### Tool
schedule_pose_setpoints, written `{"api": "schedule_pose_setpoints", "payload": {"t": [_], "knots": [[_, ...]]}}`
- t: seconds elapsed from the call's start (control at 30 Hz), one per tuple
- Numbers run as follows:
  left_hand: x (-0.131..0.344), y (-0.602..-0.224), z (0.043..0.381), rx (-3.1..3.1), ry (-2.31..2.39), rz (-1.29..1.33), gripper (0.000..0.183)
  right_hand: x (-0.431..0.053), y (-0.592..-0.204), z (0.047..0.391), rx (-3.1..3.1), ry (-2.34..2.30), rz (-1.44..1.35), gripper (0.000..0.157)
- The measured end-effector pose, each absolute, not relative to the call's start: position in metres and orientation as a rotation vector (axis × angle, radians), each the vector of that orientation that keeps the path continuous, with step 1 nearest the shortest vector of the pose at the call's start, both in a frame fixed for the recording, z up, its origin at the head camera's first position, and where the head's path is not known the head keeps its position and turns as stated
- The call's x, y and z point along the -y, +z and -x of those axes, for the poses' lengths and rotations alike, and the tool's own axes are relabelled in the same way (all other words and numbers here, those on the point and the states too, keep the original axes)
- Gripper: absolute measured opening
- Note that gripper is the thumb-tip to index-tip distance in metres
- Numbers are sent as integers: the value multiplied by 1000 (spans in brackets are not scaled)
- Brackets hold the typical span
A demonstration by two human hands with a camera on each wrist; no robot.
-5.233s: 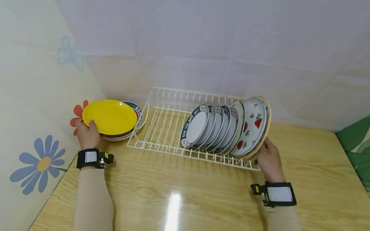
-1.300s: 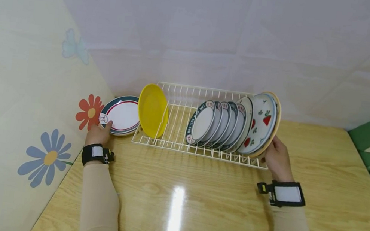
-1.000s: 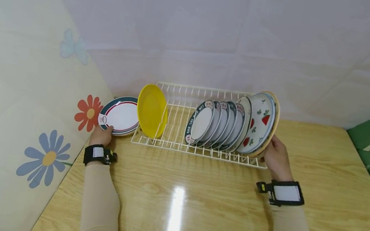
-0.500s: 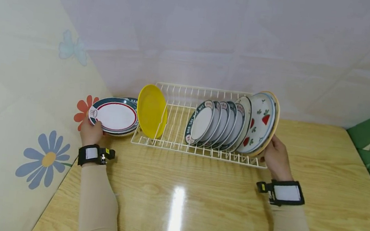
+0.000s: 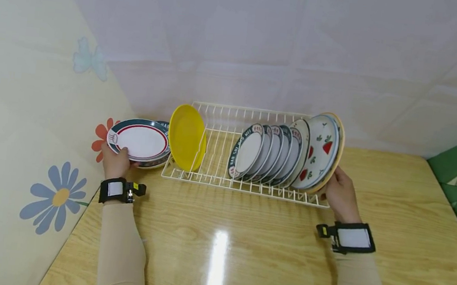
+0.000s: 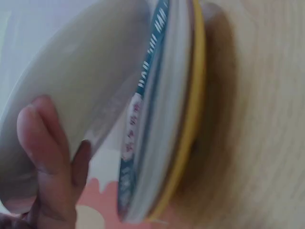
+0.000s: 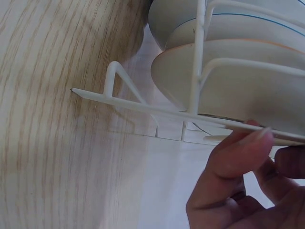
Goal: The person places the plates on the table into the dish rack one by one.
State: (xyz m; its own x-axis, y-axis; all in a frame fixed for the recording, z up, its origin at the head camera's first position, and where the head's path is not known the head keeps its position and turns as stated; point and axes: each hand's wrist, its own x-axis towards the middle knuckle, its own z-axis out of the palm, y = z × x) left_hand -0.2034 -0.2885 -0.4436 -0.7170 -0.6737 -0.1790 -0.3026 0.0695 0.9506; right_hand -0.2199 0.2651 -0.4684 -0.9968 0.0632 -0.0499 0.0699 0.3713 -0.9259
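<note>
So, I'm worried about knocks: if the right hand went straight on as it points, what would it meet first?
The rack, whose end the right hand grips; next in line seems to be the orange-edged plate, though the gap is hard to judge.

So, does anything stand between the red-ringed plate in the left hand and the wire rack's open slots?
Yes, the yellow plate: it stands on edge at the left end of the wire rack, between the red-ringed plate and the open slots.
</note>
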Motion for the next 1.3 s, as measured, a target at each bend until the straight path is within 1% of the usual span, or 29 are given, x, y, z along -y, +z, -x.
{"api": "schedule_pose_setpoints", "payload": {"t": [0.13, 0.3, 0.53, 0.73, 0.83, 1.03, 1.3], "knots": [[284, -436, 202, 1984, -1567, -894, 64, -265, -469, 220, -2603, -1742, -122, 57], [273, -417, 199, 1887, -1476, -791, 59, -266, -469, 220, -2604, -1754, -119, 56], [251, -387, 193, 1719, -1416, -596, 56, -266, -468, 219, -2604, -1762, -133, 55], [227, -372, 186, 1668, -1342, -366, 53, -267, -468, 220, -2598, -1752, -131, 56], [214, -366, 183, 1717, -1300, -296, 52, -267, -469, 220, -2599, -1752, -132, 56], [190, -368, 184, 1929, -1109, -252, 49, -267, -469, 220, -2602, -1748, -139, 56], [171, -377, 189, 2123, -896, -98, 49, -265, -469, 220, -2584, -1746, -116, 58]]}}
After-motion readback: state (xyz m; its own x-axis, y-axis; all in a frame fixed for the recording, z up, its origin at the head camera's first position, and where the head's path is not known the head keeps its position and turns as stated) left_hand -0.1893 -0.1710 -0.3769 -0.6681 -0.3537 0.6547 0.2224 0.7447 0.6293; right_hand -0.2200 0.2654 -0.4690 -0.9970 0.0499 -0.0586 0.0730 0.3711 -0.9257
